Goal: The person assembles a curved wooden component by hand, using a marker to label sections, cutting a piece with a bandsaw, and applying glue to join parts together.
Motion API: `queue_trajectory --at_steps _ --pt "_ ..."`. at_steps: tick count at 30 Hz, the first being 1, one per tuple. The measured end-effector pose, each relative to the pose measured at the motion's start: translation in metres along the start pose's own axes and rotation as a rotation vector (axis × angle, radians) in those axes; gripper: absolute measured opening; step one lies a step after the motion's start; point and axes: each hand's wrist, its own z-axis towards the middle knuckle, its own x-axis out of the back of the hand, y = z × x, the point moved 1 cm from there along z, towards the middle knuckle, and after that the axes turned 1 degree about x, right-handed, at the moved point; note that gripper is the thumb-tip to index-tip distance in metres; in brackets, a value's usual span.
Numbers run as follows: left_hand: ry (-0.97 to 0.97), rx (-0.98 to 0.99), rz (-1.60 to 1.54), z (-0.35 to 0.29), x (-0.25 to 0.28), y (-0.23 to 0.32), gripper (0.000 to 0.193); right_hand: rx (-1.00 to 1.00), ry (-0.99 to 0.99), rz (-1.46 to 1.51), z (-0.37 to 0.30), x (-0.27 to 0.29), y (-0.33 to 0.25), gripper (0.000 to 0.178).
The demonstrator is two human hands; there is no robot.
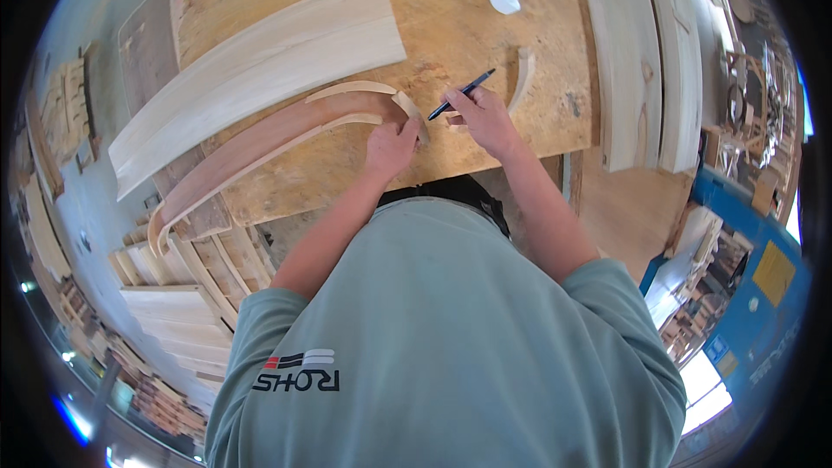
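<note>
Toward the left end of the tan wooden worktable (451,17), a broad, smooth, pale wooden plank (260,78) slants out past the edge. Nearer the person, a long, curved, reddish-brown panel (269,143), rimmed with thin pale wooden strips (351,87), runs from beyond the table's near left corner to the middle of the near edge. At its right end, the left hand (392,149), forearm angled inward, is clamped on a short, pale wooden end piece (410,108); some fingertips are hidden. Just right, the right hand (484,120), wrist bent inward, pinches a slim, dark pen (461,94) aslant between thumb and fingers, its lower end near the end piece. Beyond lie a crumpled white scrap (504,2) by the far side and a small, curved, pale wooden strip (523,78). Two long, pale, visibly grained boards (620,61) flank the right edge.
</note>
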Motion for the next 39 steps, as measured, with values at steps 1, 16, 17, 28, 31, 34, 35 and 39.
queue_trajectory --at_steps 1,16,17,28,31,34,35,39 --pt "-0.024 0.054 -0.105 0.001 -0.001 -0.001 0.048 -0.019 -0.013 0.015 -0.001 0.005 -0.001 0.03" --pt "-0.154 0.369 -0.597 -0.014 -0.006 0.02 0.068 0.015 -0.078 0.455 -0.047 0.037 0.019 0.047" --pt "-0.14 0.363 -0.613 -0.014 -0.007 0.02 0.068 -0.027 -0.073 0.657 -0.051 0.037 0.007 0.043" --pt "-0.035 0.347 -0.721 -0.015 -0.015 0.015 0.046 0.185 0.14 0.427 -0.035 0.01 0.006 0.02" --pt "0.016 0.375 -0.712 -0.021 -0.018 0.029 0.039 0.309 0.17 0.348 -0.025 -0.014 -0.003 0.025" --pt "0.061 0.353 -0.709 -0.022 -0.017 0.03 0.034 0.295 0.121 0.227 -0.017 -0.029 -0.008 0.031" --pt "0.07 0.352 -0.701 -0.022 -0.017 0.03 0.034 0.291 0.08 0.182 -0.015 -0.033 -0.013 0.032" --pt "0.088 0.343 -0.718 -0.021 -0.018 0.027 0.035 0.295 0.036 0.205 -0.009 -0.054 -0.01 0.036"
